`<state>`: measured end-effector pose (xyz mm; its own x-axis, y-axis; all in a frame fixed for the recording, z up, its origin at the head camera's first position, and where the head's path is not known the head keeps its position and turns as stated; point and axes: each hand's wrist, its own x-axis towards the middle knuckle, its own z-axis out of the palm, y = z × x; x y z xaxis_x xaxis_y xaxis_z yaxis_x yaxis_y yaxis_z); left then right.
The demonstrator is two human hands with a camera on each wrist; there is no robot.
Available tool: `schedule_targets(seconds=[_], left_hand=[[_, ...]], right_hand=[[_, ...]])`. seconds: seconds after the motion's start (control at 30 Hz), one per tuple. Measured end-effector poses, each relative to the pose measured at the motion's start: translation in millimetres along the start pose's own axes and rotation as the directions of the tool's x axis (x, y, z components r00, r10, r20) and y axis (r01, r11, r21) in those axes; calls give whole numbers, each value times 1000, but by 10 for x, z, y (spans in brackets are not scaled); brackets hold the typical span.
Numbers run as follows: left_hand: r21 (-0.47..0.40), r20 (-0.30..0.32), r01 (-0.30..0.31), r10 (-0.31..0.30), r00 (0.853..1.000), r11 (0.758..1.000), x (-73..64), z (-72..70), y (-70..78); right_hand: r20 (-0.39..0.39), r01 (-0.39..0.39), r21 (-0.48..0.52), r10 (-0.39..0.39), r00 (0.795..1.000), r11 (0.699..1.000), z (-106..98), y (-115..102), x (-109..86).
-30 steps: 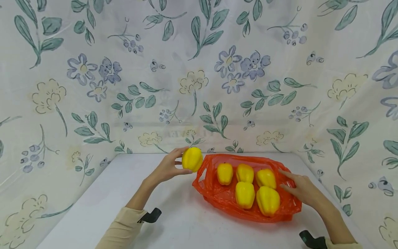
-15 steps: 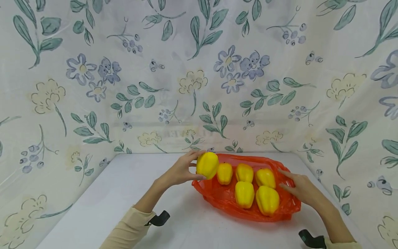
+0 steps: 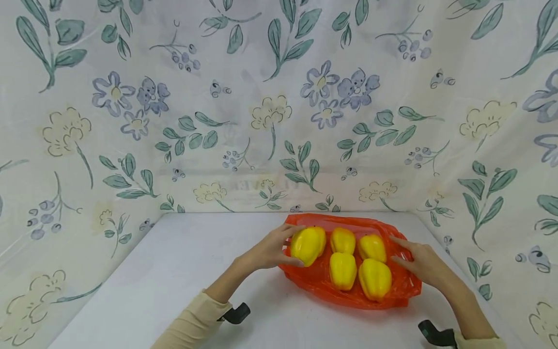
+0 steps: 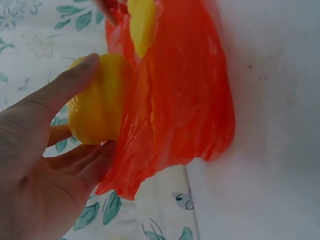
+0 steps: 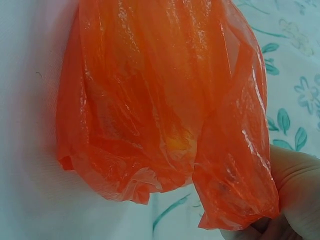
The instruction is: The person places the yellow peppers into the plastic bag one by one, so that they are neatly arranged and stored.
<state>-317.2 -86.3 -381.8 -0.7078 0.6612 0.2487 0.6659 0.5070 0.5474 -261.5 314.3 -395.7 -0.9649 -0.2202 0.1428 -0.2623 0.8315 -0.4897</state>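
A yellow bell pepper (image 3: 304,247) is held in my left hand (image 3: 272,249), thumb on the near side and fingers on the far side. It is over the left part of a red plastic bag (image 3: 314,286), overlapping another pepper (image 3: 321,237) behind it. In the left wrist view the held pepper (image 4: 97,102) is beside the bag's rim. Several more yellow peppers (image 3: 343,271) rest in the open bag. My right hand (image 3: 420,261) grips the bag's right edge. In the right wrist view the bag (image 5: 145,100) hides most of that hand's fingers.
The bag lies on a white table (image 3: 192,257) in front of a floral-patterned curtain (image 3: 244,106). Black wrist mounts (image 3: 237,313) show near both sleeves.
My left hand has carried the pepper rightward and slightly down, from left of the bag to over its left part. The right hand has stayed at the bag's right edge.
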Motion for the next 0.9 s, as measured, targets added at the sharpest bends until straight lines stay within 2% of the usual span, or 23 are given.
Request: schedule_targets(seconds=[0.17, 0.33, 0.5, 0.9], left_hand=[[69, 26, 43, -45, 999, 997, 1, 111, 11], [94, 48, 73, -77, 996, 993, 7, 214, -14], [90, 61, 105, -110, 992, 990, 15, 290, -26], [85, 80, 118, -125, 989, 989, 42, 413, -66]], right_hand=[[4, 0, -2, 0, 1000, 1000, -14, -3, 1], [3, 1, -1, -1, 1000, 1000, -13, 2, -3], [-8, 14, -8, -14, 1000, 1000, -11, 4, -8], [6, -8, -39, 8, 1000, 999, -15, -15, -5]])
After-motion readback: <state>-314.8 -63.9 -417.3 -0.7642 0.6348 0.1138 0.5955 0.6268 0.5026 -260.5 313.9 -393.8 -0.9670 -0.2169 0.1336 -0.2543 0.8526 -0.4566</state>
